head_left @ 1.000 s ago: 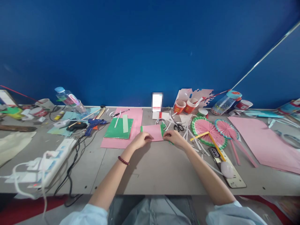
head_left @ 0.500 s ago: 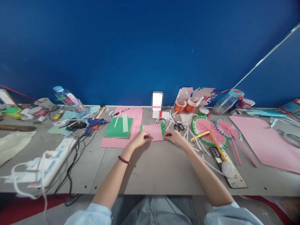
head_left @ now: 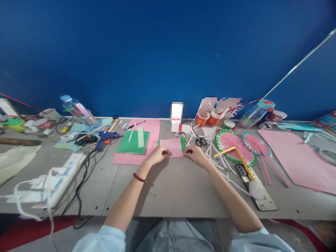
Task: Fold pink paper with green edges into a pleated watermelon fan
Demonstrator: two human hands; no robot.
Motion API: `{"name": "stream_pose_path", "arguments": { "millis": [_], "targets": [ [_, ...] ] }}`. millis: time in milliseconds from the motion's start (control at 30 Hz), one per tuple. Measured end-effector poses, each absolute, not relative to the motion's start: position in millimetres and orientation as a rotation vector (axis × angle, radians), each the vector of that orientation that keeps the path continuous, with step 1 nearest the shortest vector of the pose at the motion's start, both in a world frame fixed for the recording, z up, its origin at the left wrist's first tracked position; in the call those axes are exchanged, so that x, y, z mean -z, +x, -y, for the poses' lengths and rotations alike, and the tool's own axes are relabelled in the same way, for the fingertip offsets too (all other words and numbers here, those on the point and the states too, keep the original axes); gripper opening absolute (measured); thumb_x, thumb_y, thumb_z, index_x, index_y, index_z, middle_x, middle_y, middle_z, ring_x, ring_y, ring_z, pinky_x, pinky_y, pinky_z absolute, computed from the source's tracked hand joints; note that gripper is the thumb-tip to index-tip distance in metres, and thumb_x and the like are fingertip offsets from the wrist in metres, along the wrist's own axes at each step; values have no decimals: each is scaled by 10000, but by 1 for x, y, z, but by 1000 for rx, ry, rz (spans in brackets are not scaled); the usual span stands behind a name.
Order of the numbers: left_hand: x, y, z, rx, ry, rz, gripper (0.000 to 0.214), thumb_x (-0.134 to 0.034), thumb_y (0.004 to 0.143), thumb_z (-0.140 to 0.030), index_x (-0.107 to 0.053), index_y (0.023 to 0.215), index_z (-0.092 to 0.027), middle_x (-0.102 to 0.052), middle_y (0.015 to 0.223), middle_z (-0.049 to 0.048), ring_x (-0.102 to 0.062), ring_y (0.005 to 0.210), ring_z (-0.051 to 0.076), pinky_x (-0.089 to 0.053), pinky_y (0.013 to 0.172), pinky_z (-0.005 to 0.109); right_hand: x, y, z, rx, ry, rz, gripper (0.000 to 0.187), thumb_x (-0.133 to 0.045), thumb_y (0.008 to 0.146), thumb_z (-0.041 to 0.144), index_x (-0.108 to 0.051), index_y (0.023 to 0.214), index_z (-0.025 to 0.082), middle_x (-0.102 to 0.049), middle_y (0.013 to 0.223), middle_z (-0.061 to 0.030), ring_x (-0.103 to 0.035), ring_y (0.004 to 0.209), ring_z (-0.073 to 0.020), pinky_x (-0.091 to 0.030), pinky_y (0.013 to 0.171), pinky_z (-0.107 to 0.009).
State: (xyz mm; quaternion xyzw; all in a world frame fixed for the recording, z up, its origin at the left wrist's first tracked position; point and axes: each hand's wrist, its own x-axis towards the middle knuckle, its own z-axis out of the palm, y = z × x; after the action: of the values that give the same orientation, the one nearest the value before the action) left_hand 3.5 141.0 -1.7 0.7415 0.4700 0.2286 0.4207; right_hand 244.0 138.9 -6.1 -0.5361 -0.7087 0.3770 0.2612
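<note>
A small pink sheet of paper (head_left: 172, 147) with green strips along its left and right ends lies flat on the table between my hands. My left hand (head_left: 159, 154) has its fingers closed on the sheet's near edge, toward the left. At the right near corner, beside the green strip (head_left: 182, 144), my right hand (head_left: 193, 154) pinches the paper between thumb and fingers. The fingertips partly cover both near corners. Black-handled scissors (head_left: 201, 141) lie just beyond my right hand, near a clear tape roll (head_left: 181, 137).
Left of the sheet, a green paper pack (head_left: 131, 145) rests on larger pink paper (head_left: 154, 131). A blue glue gun (head_left: 106, 140) and a power strip (head_left: 63, 182) lie farther left. Rightward are white paper strips (head_left: 222, 161), a watermelon-patterned paper fan (head_left: 233, 145), red cups (head_left: 202, 118) and a phone (head_left: 265, 199).
The view has shifted very slightly. Both hands stay at the pink paper, with hardly any visible movement.
</note>
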Motion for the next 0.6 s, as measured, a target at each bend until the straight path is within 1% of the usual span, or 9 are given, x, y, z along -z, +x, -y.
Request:
{"name": "stream_pose_path", "arguments": {
  "millis": [200,300,367,433,533,600],
  "targets": [
    [-1,4,-141,-560,1847,-1186,126,-607,757,-224,-699,820,-167,-710,915,60,-641,813,179,-490,708,257,4,242,-136,-960,-1445,1975,77,-591,714,212,-627,670,160,-580,621,12,-480,590,-118,-353,573,-224],
    [-1,5,-140,-560,1843,-1202,143,-614,757,-225,-687,859,-157,-702,838,58,-631,753,170,-481,665,255,4,238,-134,-835,-1466,2029,48,-592,711,146,-595,664,158,-560,662,2,-491,644,-129,-365,620,-234],
    [0,5,-140,-574,1843,-1201,147,-620,757,-228,-675,869,-151,-691,794,50,-618,713,161,-471,639,251,5,236,-132,-739,-1482,2051,68,-588,712,108,-578,666,156,-543,693,-7,-496,693,-141,-372,659,-246],
    [1,6,-139,-590,1856,-1192,119,-615,759,-215,-670,842,-150,-687,790,45,-612,707,153,-467,647,249,5,234,-131,-683,-1483,2067,82,-569,733,89,-575,684,156,-536,728,-16,-497,724,-149,-379,688,-257],
    [1,6,-139,-595,1869,-1199,94,-612,758,-203,-672,808,-150,-688,797,44,-611,719,151,-462,666,248,4,233,-128,-627,-1420,2122,100,-535,777,82,-603,756,152,-551,810,-41,-504,782,-162,-389,738,-275],
    [1,5,-139,-588,1861,-1209,108,-623,752,-222,-674,812,-148,-687,789,45,-610,712,154,-457,650,245,0,233,-126,-572,-1333,2219,151,-505,805,75,-631,803,156,-573,862,-58,-502,843,-174,-384,787,-290]
  ]
}}
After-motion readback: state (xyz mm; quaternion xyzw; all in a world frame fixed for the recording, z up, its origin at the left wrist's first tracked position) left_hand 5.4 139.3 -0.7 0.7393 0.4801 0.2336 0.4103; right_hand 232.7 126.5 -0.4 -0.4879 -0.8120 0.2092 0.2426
